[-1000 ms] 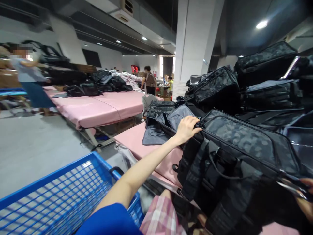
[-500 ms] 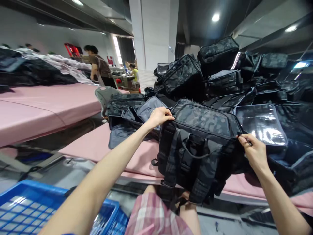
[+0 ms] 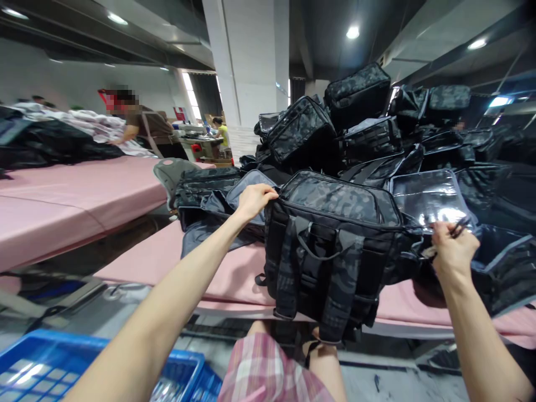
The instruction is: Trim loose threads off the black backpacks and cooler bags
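Note:
A dark camouflage backpack (image 3: 318,268) stands on the pink-covered table in front of me, its shoulder straps and grey carry loop facing me. At its upper left corner, my left hand (image 3: 255,200) pinches the edge by the seam. My right hand (image 3: 454,248) is closed to the right of the bag, apart from its top edge. A small dark item pokes out of those fingers, blurred and too small to name. Behind that hand lies an open bag's clear plastic-faced flap (image 3: 427,192).
More camouflage bags (image 3: 301,131) are heaped behind and to the right. An open grey-lined bag (image 3: 201,237) lies at left. A blue plastic crate (image 3: 50,340) stands on the floor lower left. Another pink table (image 3: 84,184) and a co-worker (image 3: 151,125) are beyond.
My right hand has left the bag's upper right corner and moved right, closed. My left hand still holds the left corner. The co-worker leans further left with an arm out.

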`<state>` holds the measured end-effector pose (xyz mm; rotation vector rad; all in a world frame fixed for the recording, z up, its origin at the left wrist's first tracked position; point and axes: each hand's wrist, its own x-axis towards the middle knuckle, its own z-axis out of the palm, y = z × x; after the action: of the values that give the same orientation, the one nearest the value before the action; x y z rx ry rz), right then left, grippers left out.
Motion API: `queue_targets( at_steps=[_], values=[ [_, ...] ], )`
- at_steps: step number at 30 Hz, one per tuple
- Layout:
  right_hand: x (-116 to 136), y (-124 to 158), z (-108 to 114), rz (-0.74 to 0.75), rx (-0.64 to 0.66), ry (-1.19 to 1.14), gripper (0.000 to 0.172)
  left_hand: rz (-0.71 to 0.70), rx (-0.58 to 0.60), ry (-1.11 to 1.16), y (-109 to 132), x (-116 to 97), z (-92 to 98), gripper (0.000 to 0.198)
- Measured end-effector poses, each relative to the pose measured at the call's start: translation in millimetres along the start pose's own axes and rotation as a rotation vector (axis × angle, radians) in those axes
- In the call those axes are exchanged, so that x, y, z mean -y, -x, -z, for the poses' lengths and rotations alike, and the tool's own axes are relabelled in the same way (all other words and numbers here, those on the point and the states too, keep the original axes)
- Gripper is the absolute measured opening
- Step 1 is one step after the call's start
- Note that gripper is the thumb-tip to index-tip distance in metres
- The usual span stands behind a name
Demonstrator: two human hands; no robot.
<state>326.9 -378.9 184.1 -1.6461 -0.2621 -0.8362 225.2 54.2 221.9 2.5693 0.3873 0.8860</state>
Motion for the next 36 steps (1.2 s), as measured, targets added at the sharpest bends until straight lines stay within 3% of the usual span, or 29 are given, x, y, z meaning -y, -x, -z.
queue_targets(
  at_steps=[3,6,9,12,14,16,19,22,24,27,32,36],
  values=[
    [-23,-8,17,-0.098,-0.033,-0.011,0.030,0.037,-0.006,-0.073,1,-5,0.4,0.020],
    [-28,0,25,-0.130,-0.048,0.008,0.030,-0.032,-0.072,-0.151,9,-33,-3.7,0.020],
    [-18,13,25,-0.056,-0.029,0.044,0.031,-0.317,-0.131,-0.112,29,-90,-21.2,0.021],
    [-6,25,20,0.031,0.086,0.082,0.029,-0.682,0.014,-0.063,51,-155,-53.2,0.027],
    [-3,30,18,0.053,0.146,0.100,0.028,-0.802,0.100,-0.104,57,-188,-74.6,0.032],
    [-4,33,19,0.080,0.182,0.116,0.026,-0.840,0.172,-0.158,55,-207,-89.7,0.028],
    [-8,35,24,0.179,0.238,0.153,0.022,-0.803,0.320,-0.157,42,-214,-97.4,0.020],
    [-9,38,25,0.323,0.279,0.154,0.017,-0.668,0.591,-0.005,29,-211,-95.1,0.019],
    [-9,38,23,0.405,0.294,0.161,0.016,-0.568,0.709,0.123,24,-208,-93.5,0.020],
    [-13,36,23,0.424,0.292,0.207,0.018,-0.512,0.706,0.253,24,-204,-94.0,0.023],
    [-28,26,31,0.268,0.240,0.230,0.019,-0.489,0.668,0.379,29,-200,-99.0,0.024],
    [-23,25,39,0.294,0.107,0.221,0.016,-0.481,0.682,0.399,29,-199,-100.3,0.025]
  ],
)
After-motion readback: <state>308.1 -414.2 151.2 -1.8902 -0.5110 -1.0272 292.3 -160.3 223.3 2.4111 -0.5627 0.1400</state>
